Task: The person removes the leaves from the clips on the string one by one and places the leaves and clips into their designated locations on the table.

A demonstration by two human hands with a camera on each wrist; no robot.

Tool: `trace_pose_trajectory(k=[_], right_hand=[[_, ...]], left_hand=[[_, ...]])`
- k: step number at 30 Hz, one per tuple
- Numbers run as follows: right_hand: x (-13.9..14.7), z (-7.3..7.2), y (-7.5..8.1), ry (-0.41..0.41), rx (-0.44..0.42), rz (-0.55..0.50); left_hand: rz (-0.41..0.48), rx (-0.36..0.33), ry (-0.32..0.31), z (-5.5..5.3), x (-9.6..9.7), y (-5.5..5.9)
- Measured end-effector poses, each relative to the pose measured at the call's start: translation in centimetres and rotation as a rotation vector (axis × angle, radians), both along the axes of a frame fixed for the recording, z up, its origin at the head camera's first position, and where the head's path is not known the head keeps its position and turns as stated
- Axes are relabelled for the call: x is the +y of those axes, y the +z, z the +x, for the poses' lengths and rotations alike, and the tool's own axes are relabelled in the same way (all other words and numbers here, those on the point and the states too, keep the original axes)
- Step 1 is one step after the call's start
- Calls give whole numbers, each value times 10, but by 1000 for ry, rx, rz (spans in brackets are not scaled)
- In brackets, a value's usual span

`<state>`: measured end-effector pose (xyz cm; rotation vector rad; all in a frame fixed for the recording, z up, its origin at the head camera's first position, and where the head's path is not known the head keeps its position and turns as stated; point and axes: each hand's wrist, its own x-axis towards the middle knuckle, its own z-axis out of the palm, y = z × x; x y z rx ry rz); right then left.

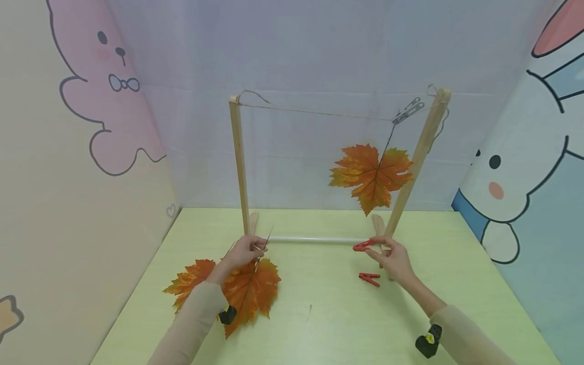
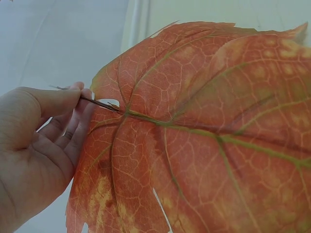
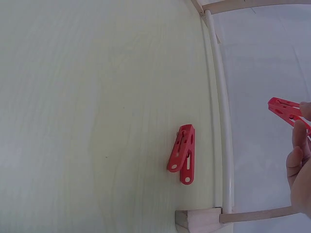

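My left hand (image 1: pixel 244 252) pinches the thin dark stem of an orange maple leaf (image 1: pixel 253 291) between thumb and fingers. In the left wrist view that leaf (image 2: pixel 204 121) spreads away from the fingertips, its veins plain. A red clothespin (image 1: pixel 362 246) is pinched by my right hand (image 1: pixel 393 258), near the foot of the rack's right post. The right wrist view shows this clothespin (image 3: pixel 286 109) by the fingertips at the right edge. Below that hand, a second red clothespin (image 1: pixel 369 279) lies on the table. Another orange leaf (image 1: pixel 189 281) is partly hidden behind my left forearm.
A wooden rack has a left post (image 1: pixel 239 162), a right post (image 1: pixel 417 157) and a white bar (image 1: pixel 315 240) low between them. Twine (image 1: pixel 315 112) runs between the post tops. A grey clothespin (image 1: pixel 407 112) on it holds a hanging leaf (image 1: pixel 371 175). The table (image 1: pixel 328 324) is pale yellow.
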<state>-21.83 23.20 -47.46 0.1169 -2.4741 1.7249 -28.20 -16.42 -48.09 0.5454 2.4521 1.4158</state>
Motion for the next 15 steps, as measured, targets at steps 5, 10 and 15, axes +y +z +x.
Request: trace_pose_trajectory(k=[5, 10, 15], right_hand=[[-8, 11, 12, 10, -1, 8], [-12, 16, 17, -13, -10, 26], [-12, 17, 13, -19, -13, 24]], left_hand=[[-6, 4, -29, 1, -1, -11], [-37, 60, -58, 5, -3, -19], [-59, 33, -43, 8, -4, -27]])
